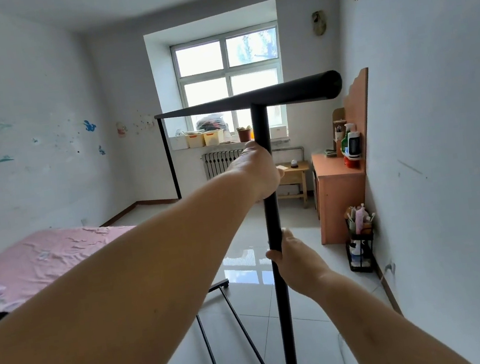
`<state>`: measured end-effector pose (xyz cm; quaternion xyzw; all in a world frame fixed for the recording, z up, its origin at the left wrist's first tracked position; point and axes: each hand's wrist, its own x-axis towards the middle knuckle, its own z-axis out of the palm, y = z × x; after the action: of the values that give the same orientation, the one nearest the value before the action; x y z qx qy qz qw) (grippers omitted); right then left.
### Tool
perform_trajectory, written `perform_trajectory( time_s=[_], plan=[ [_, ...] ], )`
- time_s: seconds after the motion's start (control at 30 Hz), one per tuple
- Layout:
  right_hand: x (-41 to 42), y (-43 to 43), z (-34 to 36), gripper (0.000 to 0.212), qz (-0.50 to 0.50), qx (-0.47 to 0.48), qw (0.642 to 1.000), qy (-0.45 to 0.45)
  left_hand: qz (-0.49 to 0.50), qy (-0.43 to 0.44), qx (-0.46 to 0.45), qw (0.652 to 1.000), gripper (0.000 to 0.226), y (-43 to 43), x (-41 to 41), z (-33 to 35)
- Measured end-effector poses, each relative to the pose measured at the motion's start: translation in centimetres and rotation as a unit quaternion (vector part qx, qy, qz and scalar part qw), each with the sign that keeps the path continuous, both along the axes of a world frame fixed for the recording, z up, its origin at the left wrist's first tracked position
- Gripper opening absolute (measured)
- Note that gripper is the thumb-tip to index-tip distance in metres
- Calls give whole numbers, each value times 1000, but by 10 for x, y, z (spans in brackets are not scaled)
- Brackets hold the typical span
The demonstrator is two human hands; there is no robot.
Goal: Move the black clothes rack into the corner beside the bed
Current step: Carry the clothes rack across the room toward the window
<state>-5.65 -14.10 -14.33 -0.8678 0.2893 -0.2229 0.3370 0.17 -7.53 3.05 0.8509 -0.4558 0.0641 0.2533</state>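
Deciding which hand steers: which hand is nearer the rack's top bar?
Left. The left hand grips the upright just below the top bar; the right hand grips it lower.

- The near upright of the black clothes rack (283, 298) runs off the bottom edge, so its foot cannot be seen.
- The left hand (257, 173) and right hand (297, 266) wrap that post; their fingertips are hidden behind it.
- The bed (45, 262) is cut by the left edge (only pink sheet shows).
- Items on the windowsill (227, 143) are too small to identify.
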Motion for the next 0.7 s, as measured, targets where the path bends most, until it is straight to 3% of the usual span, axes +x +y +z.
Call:
perform_trajectory(
  time_s=[0.23,0.4,0.5,0.7],
  plan=[
    [20,0,0,18,7,-13,1000,-10,16,53,8,998,54,2,13,5],
    [35,1,2,16,24,14,1000,-10,13,116,-23,993,42,3,25,1],
    [44,-1,6,15,40,35,999,-5,24,104,-39,994,48,2,35,-3],
    [71,-7,11,52,60,125,990,-6,44,73,-45,995,49,-2,65,-9]
  ],
)
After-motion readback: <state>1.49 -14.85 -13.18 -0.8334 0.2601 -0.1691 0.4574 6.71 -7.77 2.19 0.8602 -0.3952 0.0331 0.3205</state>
